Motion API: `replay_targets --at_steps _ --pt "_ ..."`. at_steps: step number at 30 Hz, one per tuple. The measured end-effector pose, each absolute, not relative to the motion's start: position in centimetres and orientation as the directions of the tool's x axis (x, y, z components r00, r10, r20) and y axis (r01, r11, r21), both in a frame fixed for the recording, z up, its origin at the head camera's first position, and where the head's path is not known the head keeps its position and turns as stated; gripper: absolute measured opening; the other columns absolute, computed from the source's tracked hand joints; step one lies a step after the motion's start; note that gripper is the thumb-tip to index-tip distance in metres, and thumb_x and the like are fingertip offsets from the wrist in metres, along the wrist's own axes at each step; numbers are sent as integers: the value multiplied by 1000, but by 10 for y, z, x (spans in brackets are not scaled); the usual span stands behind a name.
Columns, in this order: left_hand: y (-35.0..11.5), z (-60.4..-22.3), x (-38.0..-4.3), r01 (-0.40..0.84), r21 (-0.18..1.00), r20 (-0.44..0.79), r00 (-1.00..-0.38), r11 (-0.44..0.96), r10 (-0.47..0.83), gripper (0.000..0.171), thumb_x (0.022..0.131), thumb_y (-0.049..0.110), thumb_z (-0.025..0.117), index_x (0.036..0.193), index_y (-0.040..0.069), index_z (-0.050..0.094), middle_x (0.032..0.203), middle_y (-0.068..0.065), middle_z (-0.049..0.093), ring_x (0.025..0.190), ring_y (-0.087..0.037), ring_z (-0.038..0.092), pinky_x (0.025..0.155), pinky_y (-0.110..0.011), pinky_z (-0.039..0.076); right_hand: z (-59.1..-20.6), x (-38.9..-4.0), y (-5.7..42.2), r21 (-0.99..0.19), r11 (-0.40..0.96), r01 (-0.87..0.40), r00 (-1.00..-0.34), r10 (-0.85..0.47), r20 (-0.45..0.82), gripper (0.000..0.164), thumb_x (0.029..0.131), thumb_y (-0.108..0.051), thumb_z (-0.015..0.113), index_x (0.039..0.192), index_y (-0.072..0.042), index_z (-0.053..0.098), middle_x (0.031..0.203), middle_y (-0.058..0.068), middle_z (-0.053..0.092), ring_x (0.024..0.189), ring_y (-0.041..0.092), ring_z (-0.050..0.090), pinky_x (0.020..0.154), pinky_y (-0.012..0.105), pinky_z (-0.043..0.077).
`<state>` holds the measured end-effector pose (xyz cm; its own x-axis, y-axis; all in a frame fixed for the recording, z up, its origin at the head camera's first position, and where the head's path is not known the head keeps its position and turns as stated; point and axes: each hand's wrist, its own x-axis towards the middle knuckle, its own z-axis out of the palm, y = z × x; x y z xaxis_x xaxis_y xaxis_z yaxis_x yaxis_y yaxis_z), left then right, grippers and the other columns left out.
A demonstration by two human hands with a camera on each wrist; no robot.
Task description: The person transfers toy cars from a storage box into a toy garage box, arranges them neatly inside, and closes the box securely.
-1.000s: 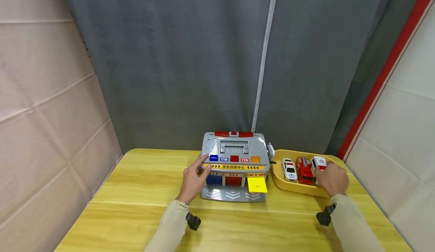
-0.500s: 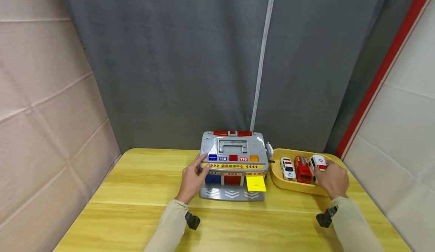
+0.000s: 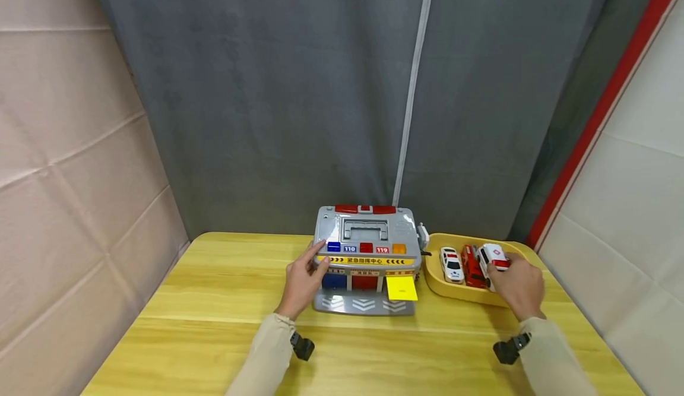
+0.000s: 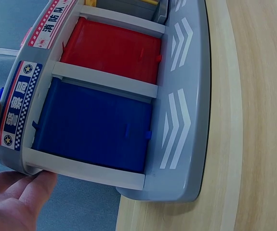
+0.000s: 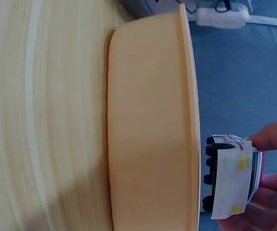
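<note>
My left hand (image 3: pixel 303 281) holds the left front corner of a grey toy rescue station (image 3: pixel 365 233). In the left wrist view its blue door (image 4: pixel 95 126) and red door (image 4: pixel 114 48) are down; curled fingers (image 4: pixel 37 190) touch the side below the roof edge. My right hand (image 3: pixel 518 286) pinches a white toy ambulance (image 3: pixel 493 257) at its rear. The right wrist view shows the ambulance (image 5: pixel 232 175) raised above the rim of the yellow tray (image 5: pixel 152 120), wheels toward it. A red toy fire engine (image 3: pixel 472 267) and a white toy police car (image 3: pixel 452 265) lie in the tray.
A yellow flap (image 3: pixel 402 288) on the station's right front sticks outward. On its right side is a white part (image 3: pixel 423 237), close to the tray. Behind the wooden table (image 3: pixel 240 301) hangs a grey curtain (image 3: pixel 288 117); a white panel (image 3: pixel 630 206) stands on the right.
My right hand has lifted the ambulance and moved it slightly left, so it now overlaps the fire engine in the head view. The left hand keeps its place on the station.
</note>
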<state>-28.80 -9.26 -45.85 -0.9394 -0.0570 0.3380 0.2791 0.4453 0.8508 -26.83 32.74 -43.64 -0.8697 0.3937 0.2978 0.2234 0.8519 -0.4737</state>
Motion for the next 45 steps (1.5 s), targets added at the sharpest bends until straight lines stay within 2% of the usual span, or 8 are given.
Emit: replay_targets --at_steps 4,17,25,32,36,41,45 --pt "-93 -459 -288 277 859 333 -941 431 -58 44 98 25 65 141 25 59 158 -19 40 129 -32 60 101 -41 55 -436 -264 319 -487 843 229 -868 403 290 55 89 -25 67 126 14 58 114 37 65 94 49 60 82 57 51" --pt "-93 -458 -289 302 855 353 -934 421 -47 44 98 24 65 141 24 59 158 -20 40 137 -36 52 103 -43 53 -434 -244 293 -588 793 159 -845 418 335 55 89 -25 70 130 11 59 122 36 64 105 50 56 91 60 44" --pt "-93 -458 -289 290 861 338 -940 418 -43 44 98 25 65 142 24 58 158 -19 39 138 -36 51 103 -42 53 -441 -230 280 -528 843 103 -814 376 442 51 84 -23 75 124 8 66 107 34 70 90 47 65 75 53 48" --pt "-94 -456 -288 281 861 332 -942 425 -51 45 98 26 65 142 25 58 159 -17 39 134 -35 56 102 -41 54 -443 -219 270 -527 846 76 -806 363 467 52 83 -22 77 124 7 66 105 35 70 90 46 67 78 54 48" --pt "-94 -456 -288 284 859 332 -942 426 -42 45 98 26 64 143 24 57 159 -17 38 136 -35 54 103 -42 54 -447 -213 263 -523 851 35 -796 340 500 50 81 -20 79 123 6 68 104 34 71 87 46 68 72 53 51" --pt "-94 -455 -289 283 865 325 -945 415 -31 45 100 27 63 144 24 56 160 -17 37 139 -36 50 104 -42 52 -453 -207 253 -525 851 1 -785 326 527 48 78 -17 81 121 2 70 105 32 72 81 43 68 64 47 50" --pt "-93 -455 -287 273 871 315 -948 408 -38 44 99 26 63 143 24 57 160 -17 38 138 -36 51 104 -42 52 -456 -202 247 -547 837 10 -797 337 501 48 77 -17 82 120 1 71 105 30 73 78 41 67 60 38 46"
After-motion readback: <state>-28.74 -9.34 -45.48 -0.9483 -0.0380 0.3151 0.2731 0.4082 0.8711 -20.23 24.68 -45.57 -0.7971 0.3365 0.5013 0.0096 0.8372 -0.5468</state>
